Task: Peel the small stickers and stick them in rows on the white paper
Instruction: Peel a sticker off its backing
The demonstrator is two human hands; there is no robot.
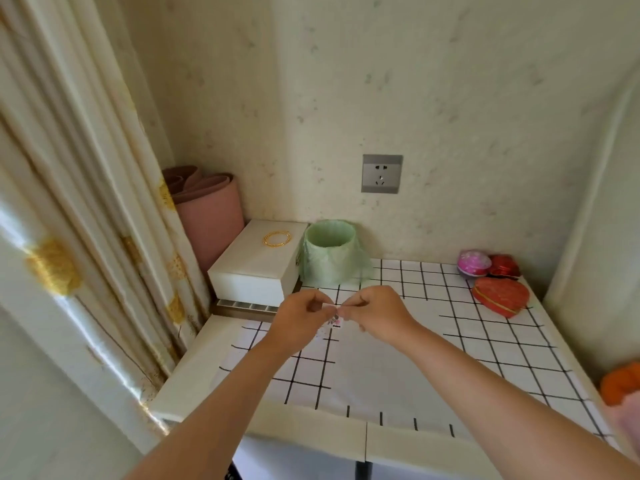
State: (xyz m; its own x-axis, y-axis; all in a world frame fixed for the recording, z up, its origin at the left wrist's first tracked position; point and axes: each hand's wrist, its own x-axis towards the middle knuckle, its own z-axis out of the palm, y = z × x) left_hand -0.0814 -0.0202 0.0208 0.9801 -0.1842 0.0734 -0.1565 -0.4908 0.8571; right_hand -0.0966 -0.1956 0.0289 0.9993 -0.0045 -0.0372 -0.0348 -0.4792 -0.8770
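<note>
Both my hands are raised above the table, fingertips meeting. My left hand (304, 315) and my right hand (375, 315) pinch a tiny sticker piece (333, 308) between them; it is too small to make out. Below them a white paper (381, 368) lies flat on the grid-patterned tablecloth (491, 344). A few small stickers (334, 322) show on the paper just under my fingers, partly hidden by my hands.
A green-lined small bin (330, 252) and a white box (259, 261) stand at the back left. A red heart-shaped box (502, 296) and pink and red round items (474, 265) sit at the back right. Curtain (86, 220) hangs left; an orange item (620, 382) lies far right.
</note>
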